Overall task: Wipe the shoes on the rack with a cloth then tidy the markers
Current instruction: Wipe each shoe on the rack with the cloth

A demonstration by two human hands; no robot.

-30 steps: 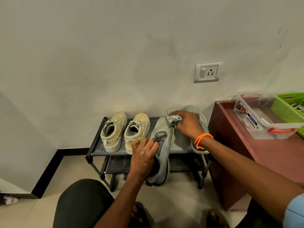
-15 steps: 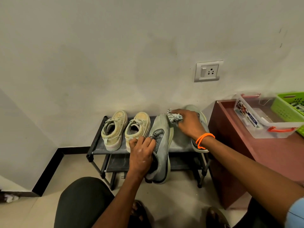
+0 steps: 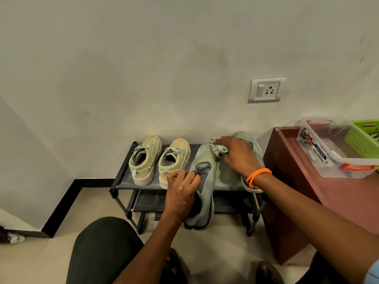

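A black two-tier shoe rack stands against the wall. Two beige sneakers sit on its top shelf at the left. My left hand grips a grey-green sneaker at its laces and collar, the heel hanging off the rack's front. My right hand holds a bunched grey cloth against that sneaker's toe. Its partner shoe lies on the rack under my right wrist, mostly hidden.
A dark red table stands right of the rack, carrying a clear plastic box with an orange latch and a green basket. A wall socket sits above. My knee and feet are in the foreground.
My right hand with the cloth has slid a little up toward the sneaker's toe tip. My left hand keeps its grip on the shoe.
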